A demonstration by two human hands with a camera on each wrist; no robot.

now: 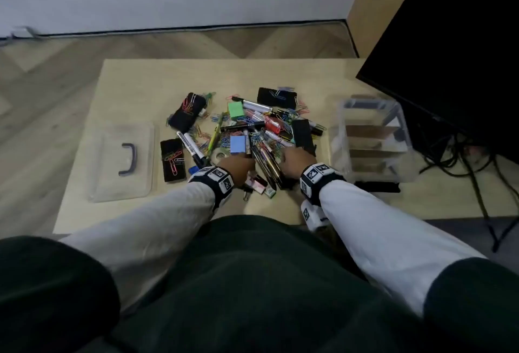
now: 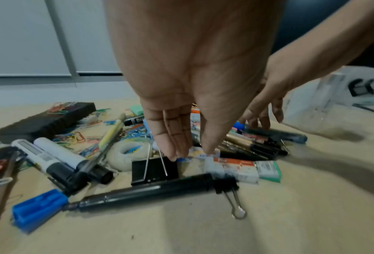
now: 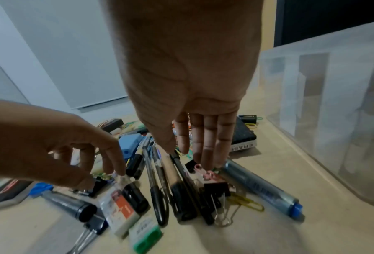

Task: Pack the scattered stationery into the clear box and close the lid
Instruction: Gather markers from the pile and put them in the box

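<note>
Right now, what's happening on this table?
A person is starting to pack stationery. Both hands reach with straight fingers into the pile of markers, pens, clips and erasers; the left hand and right hand hold nothing yet. The clear box stands open and looks empty at the pile's right. Its lid lies flat at the left.

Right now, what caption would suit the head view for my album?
Both hands, left and right, reach into scattered stationery; clear box open, lid aside.
</note>
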